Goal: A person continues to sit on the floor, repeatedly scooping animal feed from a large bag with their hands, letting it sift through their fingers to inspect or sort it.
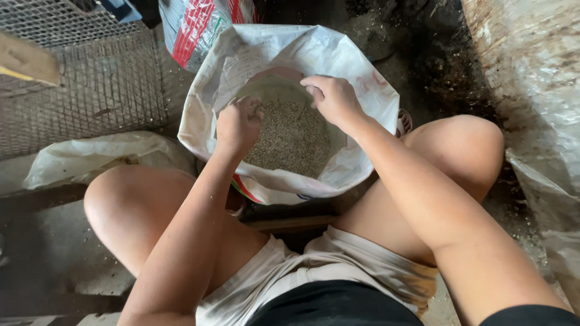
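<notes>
An open white woven sack (356, 66) with its top rolled down stands on the ground between my bent knees. It holds pale grain (293, 139). My left hand (238, 124) is closed on the near-left part of the sack's inner rim. Over at the far-right part of that rim, my right hand (332, 96) grips it with curled fingers. Both forearms reach forward over my thighs.
A wire mesh cage (90, 90) stands at the left. A crumpled white bag (96, 157) lies beside my left knee. Another printed sack (199, 27) leans behind the open one. A large dirty plastic sheet (538, 108) rises at the right. The ground is dark and littered.
</notes>
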